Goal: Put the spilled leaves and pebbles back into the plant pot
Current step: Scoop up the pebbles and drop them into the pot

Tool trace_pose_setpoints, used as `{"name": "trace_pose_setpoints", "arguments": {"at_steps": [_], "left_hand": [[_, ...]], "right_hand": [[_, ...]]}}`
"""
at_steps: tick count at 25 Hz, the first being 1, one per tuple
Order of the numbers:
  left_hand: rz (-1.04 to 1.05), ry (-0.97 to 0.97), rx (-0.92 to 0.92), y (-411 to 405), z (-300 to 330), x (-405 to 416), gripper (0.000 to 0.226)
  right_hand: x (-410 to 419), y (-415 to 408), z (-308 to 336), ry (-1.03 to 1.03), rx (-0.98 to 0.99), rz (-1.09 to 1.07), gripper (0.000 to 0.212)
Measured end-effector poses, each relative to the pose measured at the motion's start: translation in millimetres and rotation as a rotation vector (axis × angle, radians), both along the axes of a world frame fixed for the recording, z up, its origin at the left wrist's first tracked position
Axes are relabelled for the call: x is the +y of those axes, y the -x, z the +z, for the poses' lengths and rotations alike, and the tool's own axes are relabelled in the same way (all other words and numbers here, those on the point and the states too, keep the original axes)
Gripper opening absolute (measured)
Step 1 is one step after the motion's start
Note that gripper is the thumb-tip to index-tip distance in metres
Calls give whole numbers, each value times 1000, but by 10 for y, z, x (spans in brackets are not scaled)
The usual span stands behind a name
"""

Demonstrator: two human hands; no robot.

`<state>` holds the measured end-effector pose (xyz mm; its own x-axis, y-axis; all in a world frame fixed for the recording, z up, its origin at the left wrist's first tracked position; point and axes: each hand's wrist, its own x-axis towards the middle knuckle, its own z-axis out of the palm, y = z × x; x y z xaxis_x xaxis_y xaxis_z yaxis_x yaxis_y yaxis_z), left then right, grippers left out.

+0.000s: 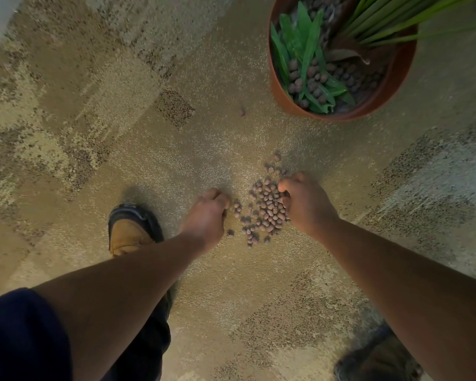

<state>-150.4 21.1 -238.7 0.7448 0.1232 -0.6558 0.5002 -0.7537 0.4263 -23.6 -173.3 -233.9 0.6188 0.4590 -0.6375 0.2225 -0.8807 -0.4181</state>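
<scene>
A pile of small brown pebbles (264, 210) lies spilled on the carpet between my two hands. My left hand (208, 215) rests at the pile's left edge, fingers curled down onto the floor. On the pile's right edge my right hand (304, 202) is cupped, its fingers closed over some pebbles. The terracotta plant pot (390, 86) stands at the upper right. It holds pebbles, loose green leaves (305, 56) and a plant with long green blades. Whether my left hand holds any pebbles is hidden.
The floor is a patterned tan and brown carpet (149, 133). My left shoe (129, 232) stands left of the pile, and my right shoe (379, 361) is at the bottom right. One stray dark bit (243, 110) lies near the pot.
</scene>
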Motion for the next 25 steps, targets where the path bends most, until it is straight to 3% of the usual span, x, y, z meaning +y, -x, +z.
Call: {"name": "trace_pose_setpoints", "arguments": {"at_steps": [7, 20, 22, 25], "left_hand": [[6, 43, -4, -98, 25, 57, 33], [171, 150, -157, -667, 334, -158, 27], [275, 199, -258, -843, 516, -202, 30], [390, 231, -579, -1236, 852, -214, 30]], "right_hand": [[-71, 37, -23, -29, -5, 27, 23], [16, -4, 228, -236, -39, -438, 16], [91, -95, 446, -328, -16, -558, 16], [192, -430, 843, -516, -57, -713, 17]]}}
